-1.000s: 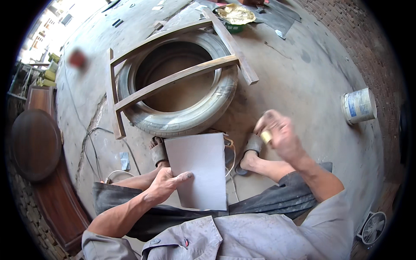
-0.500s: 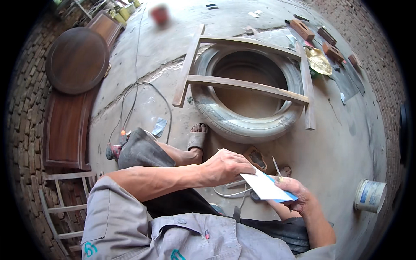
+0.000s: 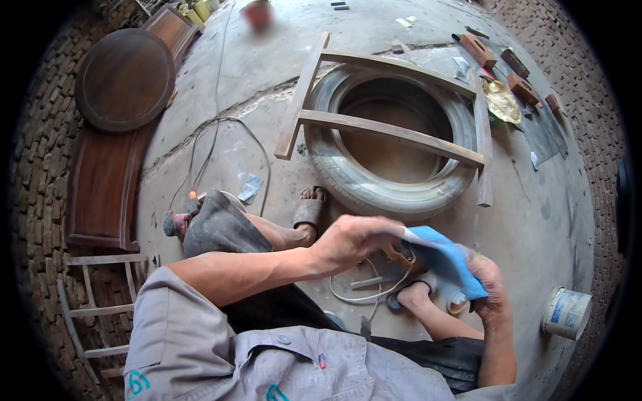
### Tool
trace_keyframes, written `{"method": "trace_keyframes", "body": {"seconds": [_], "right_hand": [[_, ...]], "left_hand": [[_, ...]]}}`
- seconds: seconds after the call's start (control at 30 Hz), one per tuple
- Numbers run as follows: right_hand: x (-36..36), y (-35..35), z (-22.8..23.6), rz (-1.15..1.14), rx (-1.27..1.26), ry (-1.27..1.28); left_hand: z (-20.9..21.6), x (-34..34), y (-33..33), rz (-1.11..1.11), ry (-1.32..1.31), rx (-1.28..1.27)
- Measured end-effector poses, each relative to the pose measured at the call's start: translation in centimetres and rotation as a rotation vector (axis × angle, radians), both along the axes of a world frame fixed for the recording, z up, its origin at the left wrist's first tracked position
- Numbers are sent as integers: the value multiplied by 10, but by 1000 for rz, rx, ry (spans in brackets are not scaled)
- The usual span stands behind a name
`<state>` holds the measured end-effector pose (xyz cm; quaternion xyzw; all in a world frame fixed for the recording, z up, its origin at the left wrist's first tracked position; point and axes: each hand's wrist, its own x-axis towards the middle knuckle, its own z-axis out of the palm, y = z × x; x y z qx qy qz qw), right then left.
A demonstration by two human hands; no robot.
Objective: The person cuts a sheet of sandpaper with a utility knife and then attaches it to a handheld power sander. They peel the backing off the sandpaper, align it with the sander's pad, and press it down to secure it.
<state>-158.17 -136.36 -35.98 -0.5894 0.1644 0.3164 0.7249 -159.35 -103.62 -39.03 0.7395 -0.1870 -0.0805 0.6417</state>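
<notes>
A blue sheet of paper (image 3: 445, 257), bent and blurred by motion, is stretched between my two hands above my lap. My left hand (image 3: 351, 244) grips its left end, with the fingertips partly hidden. At the other end my right hand (image 3: 489, 281) is closed on the sheet's edge. Past my hands lies a wooden frame (image 3: 394, 137) with two crossbars, resting on top of a worn tyre (image 3: 341, 177) on the floor. A pale loop of cord (image 3: 341, 296) lies on the floor below the sheet.
A round dark wooden top (image 3: 125, 79) and brown panels (image 3: 103, 190) line the left wall, near a slatted frame (image 3: 100, 312). A red-and-black power tool (image 3: 176, 224) sits by my left knee. A white bucket (image 3: 566, 313) stands right. Bricks (image 3: 477, 51) and crumpled gold wrapping (image 3: 501, 101) lie far right.
The sheet has turned from mostly its white face to its blue face and risen slightly. My left hand moved up and right. A thin pointed thing by my right thumb no longer shows.
</notes>
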Motion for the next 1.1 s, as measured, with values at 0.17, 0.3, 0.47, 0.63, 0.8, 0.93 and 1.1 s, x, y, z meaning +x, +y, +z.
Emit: {"method": "trace_keyframes", "body": {"seconds": [0.17,0.3,0.47,0.63,0.8,0.93,1.1], "right_hand": [[-1,6,-4,-238,-22,-313],[-5,20,-3,-164,-43,-464],[-16,25,-19,-58,-56,-443],[-21,36,-3,-135,35,-427],[-28,40,-19,32,-17,-177],[-31,44,-13,20,-34,-221],[-29,45,-19,147,-226,-111]], "left_hand": [[-7,13,-3,225,518,-261],[-22,7,-11,172,737,-354],[-23,6,-18,144,890,-455],[-35,4,-18,157,939,-431],[-33,3,-17,132,882,-403],[-29,1,-16,129,825,-401],[-14,2,-20,170,711,-382]]}}
